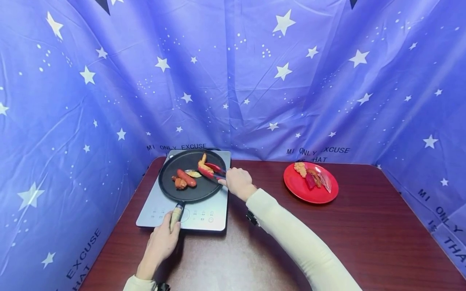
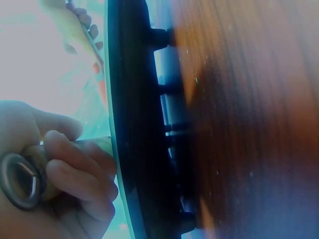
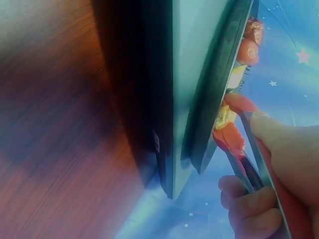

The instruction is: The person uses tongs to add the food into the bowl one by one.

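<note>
My left hand (image 1: pixel 164 240) grips the light wooden handle (image 1: pixel 175 217) of a black frying pan (image 1: pixel 205 192). The pan sits on a silver induction cooktop (image 1: pixel 150 208). In the right hand (image 1: pixel 239 182) are red-tipped tongs (image 1: pixel 215 166), their tips on either side of a golden-brown food piece (image 1: pixel 202 160), perhaps a chicken wing, at the pan's right. Left of it lie a red sausage (image 1: pixel 188 178), a brown meat chunk (image 1: pixel 180 184) and a small yellow piece (image 1: pixel 194 174). The right wrist view shows thumb and fingers around the tongs (image 3: pixel 241 103).
On the right of the dark red wooden table (image 1: pixel 364 226) stands a red plate (image 1: pixel 309 197). It bears a crumbly golden piece (image 1: pixel 300 169), a purple piece (image 1: pixel 310 181) and meat-like strips (image 1: pixel 325 182). A blue star-patterned curtain (image 1: pixel 218 81) surrounds the table's back and sides.
</note>
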Demonstrator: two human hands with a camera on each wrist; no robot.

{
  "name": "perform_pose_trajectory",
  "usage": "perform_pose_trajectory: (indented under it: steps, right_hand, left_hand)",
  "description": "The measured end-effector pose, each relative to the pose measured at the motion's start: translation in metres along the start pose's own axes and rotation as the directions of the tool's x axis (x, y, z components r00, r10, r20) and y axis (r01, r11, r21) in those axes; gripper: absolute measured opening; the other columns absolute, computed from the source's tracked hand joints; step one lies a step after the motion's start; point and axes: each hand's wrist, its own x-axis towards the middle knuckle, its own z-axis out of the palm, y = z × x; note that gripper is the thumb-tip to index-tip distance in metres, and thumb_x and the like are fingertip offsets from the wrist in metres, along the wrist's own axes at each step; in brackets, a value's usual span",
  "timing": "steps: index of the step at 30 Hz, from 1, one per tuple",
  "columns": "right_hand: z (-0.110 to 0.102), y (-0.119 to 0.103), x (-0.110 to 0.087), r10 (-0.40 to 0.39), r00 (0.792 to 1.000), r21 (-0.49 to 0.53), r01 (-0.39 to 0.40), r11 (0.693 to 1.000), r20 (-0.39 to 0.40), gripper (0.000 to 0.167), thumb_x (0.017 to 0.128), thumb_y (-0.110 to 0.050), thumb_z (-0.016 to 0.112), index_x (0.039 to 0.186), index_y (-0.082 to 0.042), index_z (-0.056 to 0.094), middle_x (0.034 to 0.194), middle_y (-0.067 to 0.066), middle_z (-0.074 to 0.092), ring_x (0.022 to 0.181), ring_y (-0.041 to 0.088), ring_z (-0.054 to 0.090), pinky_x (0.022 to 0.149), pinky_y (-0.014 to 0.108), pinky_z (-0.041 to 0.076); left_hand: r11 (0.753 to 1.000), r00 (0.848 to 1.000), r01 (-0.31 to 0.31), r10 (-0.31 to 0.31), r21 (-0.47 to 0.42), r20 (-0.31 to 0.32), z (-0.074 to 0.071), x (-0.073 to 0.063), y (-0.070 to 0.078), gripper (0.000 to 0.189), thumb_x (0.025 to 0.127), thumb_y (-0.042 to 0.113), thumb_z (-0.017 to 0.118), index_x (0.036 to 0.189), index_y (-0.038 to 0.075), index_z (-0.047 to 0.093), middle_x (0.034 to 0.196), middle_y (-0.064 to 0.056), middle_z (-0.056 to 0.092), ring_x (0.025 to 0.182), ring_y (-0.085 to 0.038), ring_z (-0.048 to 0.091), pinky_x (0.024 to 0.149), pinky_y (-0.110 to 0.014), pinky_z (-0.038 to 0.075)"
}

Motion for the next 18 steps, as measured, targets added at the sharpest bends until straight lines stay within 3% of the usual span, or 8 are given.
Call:
perform_pose_trajectory:
  steps: [18]
  right_hand:
    - [-0.002, -0.008, 0.016, 0.007, 0.997, 0.02, -0.008, 1.0, 0.074, 0.052, 0.088, -0.056, 0.055, 0.088, -0.005, 0.068, 0.078, 0.009, 0.064, 0.065, 0.025, 0.063, 0.052, 0.039, 0.049]
  left_hand:
    - [1.0, 1.0, 0.01, -0.01, 0.001, -0.001, 0.0, 0.001, -0.001, 0.048, 0.095, 0.025, 0.051, 0.138, 0.007, 0.04, 0.095, -0.024, 0.062, 0.073, -0.031, 0.06, 0.06, -0.049, 0.043]
